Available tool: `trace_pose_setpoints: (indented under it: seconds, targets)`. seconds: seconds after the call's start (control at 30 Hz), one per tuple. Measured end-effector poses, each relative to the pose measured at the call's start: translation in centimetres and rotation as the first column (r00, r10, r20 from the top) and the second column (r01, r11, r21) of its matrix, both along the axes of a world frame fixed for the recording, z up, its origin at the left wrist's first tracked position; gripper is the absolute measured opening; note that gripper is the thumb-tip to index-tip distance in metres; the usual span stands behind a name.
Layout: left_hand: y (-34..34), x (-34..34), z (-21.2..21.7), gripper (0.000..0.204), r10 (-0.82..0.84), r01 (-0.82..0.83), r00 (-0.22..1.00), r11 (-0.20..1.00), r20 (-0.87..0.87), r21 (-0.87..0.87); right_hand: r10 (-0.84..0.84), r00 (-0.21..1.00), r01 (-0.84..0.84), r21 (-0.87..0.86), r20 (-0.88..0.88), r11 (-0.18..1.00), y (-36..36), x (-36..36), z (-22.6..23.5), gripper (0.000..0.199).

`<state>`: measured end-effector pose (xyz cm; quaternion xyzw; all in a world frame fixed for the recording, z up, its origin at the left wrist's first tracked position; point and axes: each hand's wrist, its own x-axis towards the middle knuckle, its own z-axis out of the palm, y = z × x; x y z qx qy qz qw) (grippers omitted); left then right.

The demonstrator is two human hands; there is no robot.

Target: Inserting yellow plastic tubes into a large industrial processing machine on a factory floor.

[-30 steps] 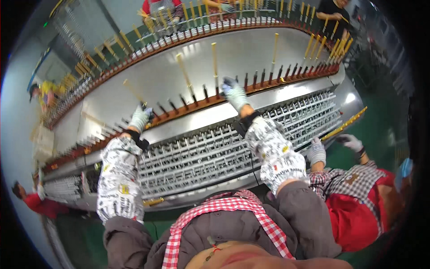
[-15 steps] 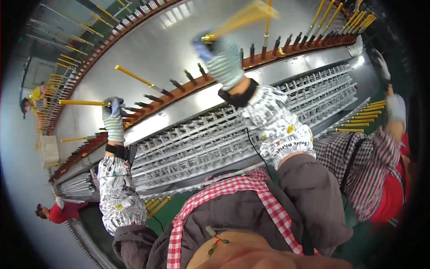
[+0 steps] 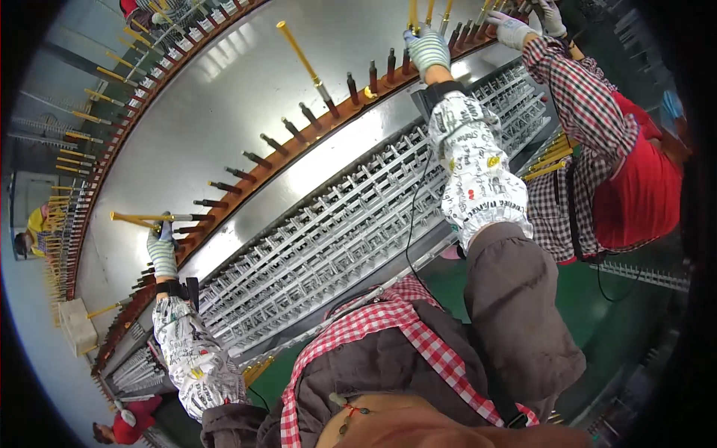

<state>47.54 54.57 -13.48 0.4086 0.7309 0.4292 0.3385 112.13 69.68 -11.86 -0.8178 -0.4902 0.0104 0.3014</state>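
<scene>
My left hand (image 3: 162,252), in a striped knit glove, is closed around a yellow-handled rod (image 3: 138,218) near its brass-coloured middle. The rod's silver end lines up with a dark peg (image 3: 211,203) on the curved reddish-brown rail (image 3: 243,187). Farther right, my right hand (image 3: 429,52), gloved alike, is closed at the rail on another yellow-handled rod (image 3: 413,13) that sticks up past the fingers; its lower end is hidden by the glove. Between my hands, one yellow-handled rod (image 3: 299,54) stands tilted on a peg, among several bare pegs.
A shiny metal surface (image 3: 224,104) lies beyond the rail. Stacked grey metal racks (image 3: 321,239) fill the space before me. At right, a co-worker in a checked sleeve (image 3: 579,104) reaches to the rail with gloved hands (image 3: 511,31). A black cord (image 3: 412,224) hangs near my right arm.
My view has shifted. My right hand has come from over the metal surface, its rod blurred, to the rail. My left hand's rod now lines up with a peg. The co-worker has reached to the rail.
</scene>
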Motion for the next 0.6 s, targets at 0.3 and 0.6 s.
trace_pose_setpoints:
  seconds: [0.3, 0.6]
  targets:
    - [-9.5, 0.4, 4.8, 0.029, 0.347, -0.344, 0.936, 0.879, 0.051, 0.332, 0.045, 0.979, -0.14, 0.487, 0.201, 0.862, -4.1, 0.5, 5.2, 0.049]
    - [-26.1, -3.6, 11.5, 0.039, 0.121, -0.114, 0.993, 0.887, 0.013, 0.447, 0.144, 0.971, -0.169, 0.123, 0.192, 0.978, -2.1, -3.3, -6.3, 0.027]
